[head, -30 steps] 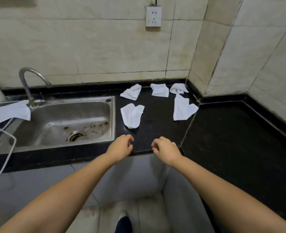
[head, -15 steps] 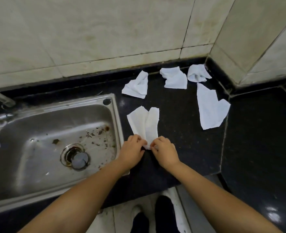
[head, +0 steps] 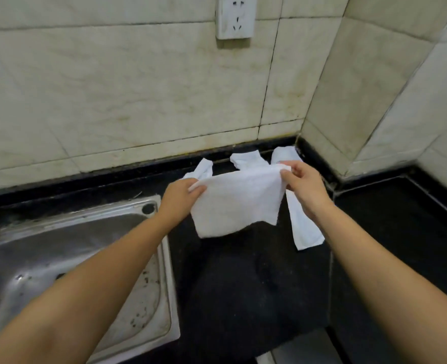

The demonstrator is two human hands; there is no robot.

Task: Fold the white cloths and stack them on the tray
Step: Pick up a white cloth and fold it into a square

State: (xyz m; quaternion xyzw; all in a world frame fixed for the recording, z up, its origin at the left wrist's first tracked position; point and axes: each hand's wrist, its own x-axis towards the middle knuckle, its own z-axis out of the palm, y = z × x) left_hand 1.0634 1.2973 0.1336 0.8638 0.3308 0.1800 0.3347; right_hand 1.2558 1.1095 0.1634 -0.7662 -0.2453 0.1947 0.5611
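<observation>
A white cloth (head: 236,203) hangs spread out above the black counter (head: 246,279). My left hand (head: 180,197) pinches its upper left corner and my right hand (head: 305,185) pinches its upper right corner. Behind it, several other white cloths lie on the counter: one crumpled at the back left (head: 200,170), one at the back middle (head: 246,160), one in the corner (head: 285,153), and a long one (head: 303,227) partly hidden by my right forearm. No tray is in view.
A steel sink (head: 67,261) is set into the counter at the left. Tiled walls (head: 138,101) meet in a corner at the back right, with a socket (head: 235,17) high on the wall. The counter continues to the right (head: 401,232).
Both hands moved from the counter's front edge to the nearest cloth, took hold of it and lifted it, now stretched between them. The view shifted closer and to the right.
</observation>
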